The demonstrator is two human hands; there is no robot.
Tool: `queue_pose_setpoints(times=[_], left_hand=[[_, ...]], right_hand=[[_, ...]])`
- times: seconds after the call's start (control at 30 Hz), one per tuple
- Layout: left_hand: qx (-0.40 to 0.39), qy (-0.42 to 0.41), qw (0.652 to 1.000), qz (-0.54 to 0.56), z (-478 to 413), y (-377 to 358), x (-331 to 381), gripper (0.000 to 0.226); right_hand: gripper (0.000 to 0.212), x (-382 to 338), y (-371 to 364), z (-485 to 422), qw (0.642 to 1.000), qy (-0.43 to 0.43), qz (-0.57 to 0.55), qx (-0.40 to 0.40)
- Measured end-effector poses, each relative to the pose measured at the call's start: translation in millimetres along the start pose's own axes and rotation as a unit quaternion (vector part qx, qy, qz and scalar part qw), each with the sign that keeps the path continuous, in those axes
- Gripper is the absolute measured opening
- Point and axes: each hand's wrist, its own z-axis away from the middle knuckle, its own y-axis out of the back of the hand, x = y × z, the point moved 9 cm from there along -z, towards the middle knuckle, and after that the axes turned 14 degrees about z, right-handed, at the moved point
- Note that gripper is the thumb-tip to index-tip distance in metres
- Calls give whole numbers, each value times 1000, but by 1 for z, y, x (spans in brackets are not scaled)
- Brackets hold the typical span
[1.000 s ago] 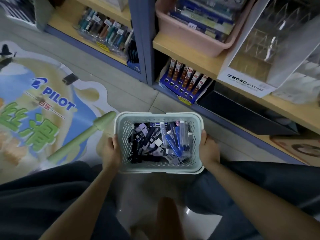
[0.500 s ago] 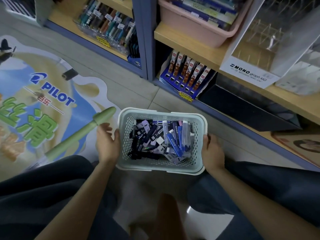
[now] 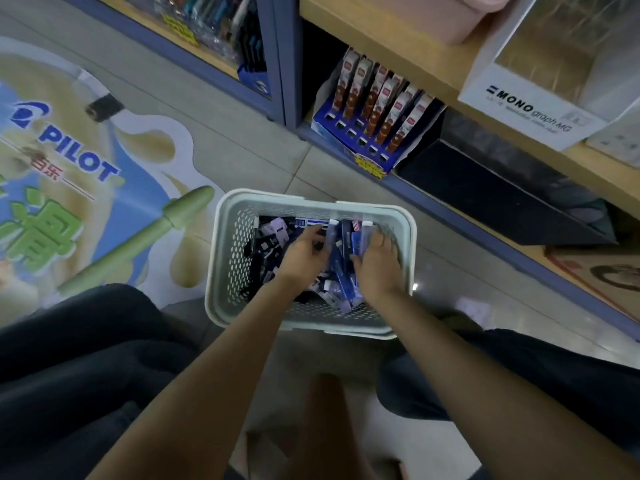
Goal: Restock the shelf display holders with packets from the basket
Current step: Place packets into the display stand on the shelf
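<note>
- Near: left hand (image 3: 304, 252) and right hand (image 3: 377, 263) close together inside floor basket (image 3: 225, 258), buried in packets (image 3: 272, 237); grip can't tell.
- Step: picking stock.
- Next: lift matching packets to far display holder (image 3: 341, 131).

A pale tiled floor (image 3: 242, 140) is seen under dim light, crossed by grout lines. At nine o'clock a large PILOT floor graphic (image 3: 69, 188) is laid over it. From twelve to three o'clock, wooden shelf boards (image 3: 381, 46) are carried on a blue-grey upright (image 3: 287, 64).
</note>
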Motion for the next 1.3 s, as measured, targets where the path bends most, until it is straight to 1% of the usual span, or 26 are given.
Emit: queue_pose_setpoints(times=[0.07, 0.17, 0.23, 0.3, 0.33, 0.4, 0.47, 0.53, 0.6, 0.7, 0.73, 0.77, 0.83, 0.9, 0.97, 1.0, 1.07, 1.1, 1.2, 1.3], left_hand=[[-8, 40, 999, -4, -10, -9, -6, 44], [-3, 45, 997, -56, -24, -16, -14, 39], [3, 53, 995, -87, -27, -17, -17, 33], [14, 57, 994, -94, -28, -17, -18, 24], [15, 64, 993, -97, -27, -16, -19, 23], [-1, 86, 990, -116, -23, -20, -24, 27], [-19, 109, 982, -154, -18, -23, -32, 24], [-16, 112, 978, -174, -12, -27, -34, 27], [11, 95, 987, -127, -6, -28, -30, 28], [52, 72, 996, 13, 6, -19, -17, 17], [58, 64, 995, 39, 10, -13, -13, 16], [64, 57, 995, 54, 14, -7, -11, 14], [71, 47, 993, 80, 22, 5, -5, 8], [81, 39, 989, 122, 32, 14, 3, 3], [97, 32, 983, 153, 43, 18, 14, 8], [104, 27, 980, 167, 50, 18, 20, 13], [103, 7, 975, 196, 64, 13, 35, 21], [97, -9, 974, 203, 70, 9, 44, 23], [63, -41, 973, 220, 93, -8, 70, 22], [21, -58, 962, 266, 119, -27, 93, 24]], right_hand=[[69, 1, -3, -7, 999, -9, -23, -26], [60, 3, -11, -13, 998, -15, -12, -64], [52, 6, -15, -17, 996, -27, -41, -79], [44, 9, -15, -17, 993, -34, -80, -85], [41, 9, -13, -16, 992, -33, -93, -85], [38, 10, -9, -13, 990, -25, -109, -80], [37, 11, -4, -10, 989, -21, -121, -79], [39, 13, 1, -5, 988, -20, -132, -79], [36, 16, 7, 0, 987, -20, -140, -75], [25, 20, 17, 5, 989, -15, -138, -57], [24, 20, 20, 7, 989, -14, -137, -53], [25, 20, 22, 9, 989, -12, -138, -51], [32, 20, 28, 13, 987, -18, -150, -46], [29, 17, 39, 19, 985, -17, -170, -34], [19, 12, 53, 26, 981, -13, -191, -20], [22, 7, 60, 31, 978, -6, -209, -18], [31, -4, 74, 43, 964, 20, -263, -23], [29, -9, 80, 51, 955, 34, -295, -25], [17, -15, 101, 76, 924, 66, -377, -16], [12, -6, 119, 94, 898, 57, -436, 26]])
